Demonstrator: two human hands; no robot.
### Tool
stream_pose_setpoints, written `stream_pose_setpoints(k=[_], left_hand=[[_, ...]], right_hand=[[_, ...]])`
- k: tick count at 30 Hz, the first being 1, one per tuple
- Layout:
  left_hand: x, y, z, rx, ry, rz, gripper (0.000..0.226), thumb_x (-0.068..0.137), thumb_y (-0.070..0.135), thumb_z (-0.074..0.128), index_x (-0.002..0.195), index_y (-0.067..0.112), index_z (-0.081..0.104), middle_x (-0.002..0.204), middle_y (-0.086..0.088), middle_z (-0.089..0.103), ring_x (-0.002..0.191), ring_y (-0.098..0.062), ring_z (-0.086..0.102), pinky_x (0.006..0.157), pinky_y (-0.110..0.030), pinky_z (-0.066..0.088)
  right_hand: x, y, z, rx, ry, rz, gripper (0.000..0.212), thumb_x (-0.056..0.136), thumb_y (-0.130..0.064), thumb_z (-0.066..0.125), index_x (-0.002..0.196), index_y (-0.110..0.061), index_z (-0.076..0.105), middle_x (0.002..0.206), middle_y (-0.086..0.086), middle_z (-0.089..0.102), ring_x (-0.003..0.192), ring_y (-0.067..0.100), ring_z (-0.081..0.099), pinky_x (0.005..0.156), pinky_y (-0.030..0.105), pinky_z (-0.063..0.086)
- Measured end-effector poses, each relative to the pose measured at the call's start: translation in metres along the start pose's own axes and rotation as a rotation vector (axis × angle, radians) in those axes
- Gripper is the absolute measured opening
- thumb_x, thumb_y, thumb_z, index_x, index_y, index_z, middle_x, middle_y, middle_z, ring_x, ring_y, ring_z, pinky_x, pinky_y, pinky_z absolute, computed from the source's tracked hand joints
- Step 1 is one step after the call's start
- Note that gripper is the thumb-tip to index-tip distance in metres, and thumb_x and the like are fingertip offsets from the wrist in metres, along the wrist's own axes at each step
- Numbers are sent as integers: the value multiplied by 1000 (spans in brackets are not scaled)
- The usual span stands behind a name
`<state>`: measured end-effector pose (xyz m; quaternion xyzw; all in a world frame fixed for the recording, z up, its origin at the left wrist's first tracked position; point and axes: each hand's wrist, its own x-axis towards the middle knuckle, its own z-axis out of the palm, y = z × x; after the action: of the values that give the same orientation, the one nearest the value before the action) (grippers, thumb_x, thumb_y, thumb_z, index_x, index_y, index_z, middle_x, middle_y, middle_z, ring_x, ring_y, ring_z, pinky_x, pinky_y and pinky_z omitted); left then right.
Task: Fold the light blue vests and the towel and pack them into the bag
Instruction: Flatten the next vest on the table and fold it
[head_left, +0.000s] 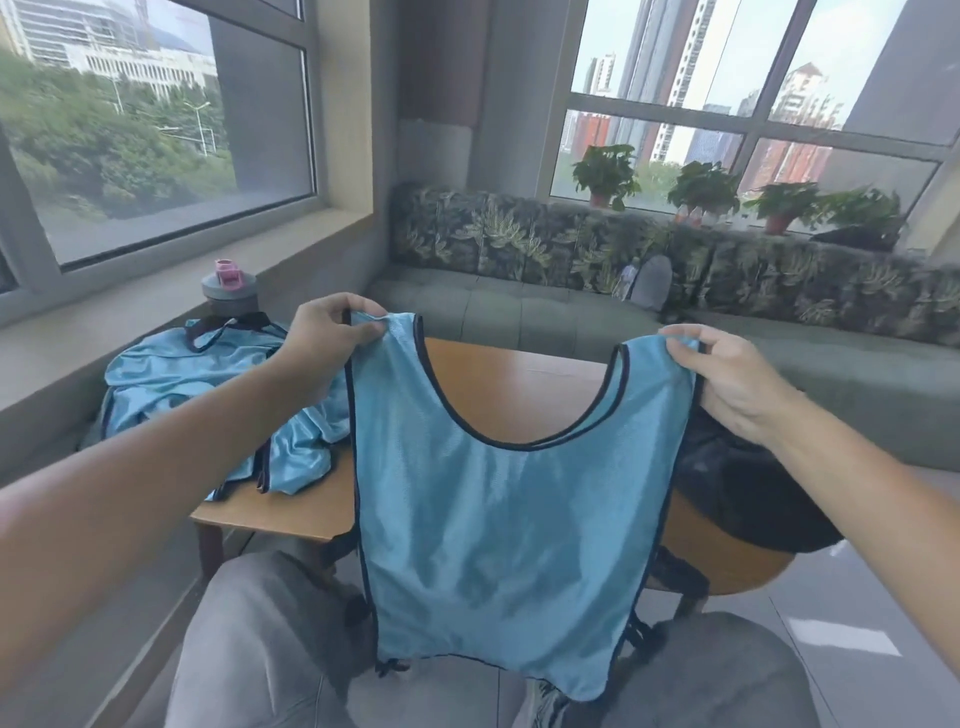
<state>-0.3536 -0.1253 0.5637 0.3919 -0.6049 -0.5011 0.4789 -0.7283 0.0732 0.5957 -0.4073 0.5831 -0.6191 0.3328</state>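
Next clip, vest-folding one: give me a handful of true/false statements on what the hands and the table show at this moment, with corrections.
1. Both hands pinch the shoulder straps of one light blue vest: left hand, right hand. True.
2. The held vest lies flat on the table. False: it hangs in the air in front of the wooden table.
3. A pile of light blue vests lies at the table's left. True.
4. The dark bag sits on the sofa. False: it rests on the table's right side.
5. A bottle with a pink lid stands behind the pile. True.
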Motion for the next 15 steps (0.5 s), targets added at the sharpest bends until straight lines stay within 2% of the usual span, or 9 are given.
stream_pose_setpoints(k=[3, 7, 10, 11, 15], left_hand=[[30, -16, 7, -51, 2, -72, 11, 90, 4, 76, 91, 14, 71, 91, -11, 66, 78, -21, 64, 75, -33, 59], [75, -44, 19, -82, -16, -158, 13, 88, 5, 78, 91, 17, 74, 95, -11, 67, 81, -23, 66, 78, -34, 58], [109, -70, 33, -68, -33, -219, 14, 89, 2, 75, 96, 14, 71, 96, -9, 66, 78, -19, 66, 60, -22, 56], [121, -80, 38, -59, -45, -241, 14, 90, 2, 75, 97, 14, 71, 96, -9, 66, 79, -19, 66, 60, -22, 57], [165, -129, 52, 27, -91, -341, 16, 88, 2, 76, 91, 18, 73, 96, -11, 66, 80, -23, 66, 69, -28, 59]], right_hand=[[29, 20, 0, 29, 24, 25, 21, 98, -2, 58, 115, -10, 66, 102, 7, 72, 87, 17, 71, 80, 29, 61], [72, 45, 0, 9, 37, 60, 25, 98, 0, 58, 119, -11, 66, 102, 6, 74, 90, 17, 72, 79, 29, 61], [106, 68, -1, 8, 39, 101, 25, 98, 0, 59, 119, -10, 66, 104, 7, 74, 91, 17, 72, 81, 29, 61], [118, 77, -1, 9, 38, 116, 25, 97, 1, 59, 118, -9, 66, 104, 7, 74, 90, 17, 72, 81, 29, 61], [163, 122, -5, -23, 46, 203, 26, 96, 5, 58, 119, -5, 64, 103, 12, 71, 84, 19, 71, 81, 32, 61]])
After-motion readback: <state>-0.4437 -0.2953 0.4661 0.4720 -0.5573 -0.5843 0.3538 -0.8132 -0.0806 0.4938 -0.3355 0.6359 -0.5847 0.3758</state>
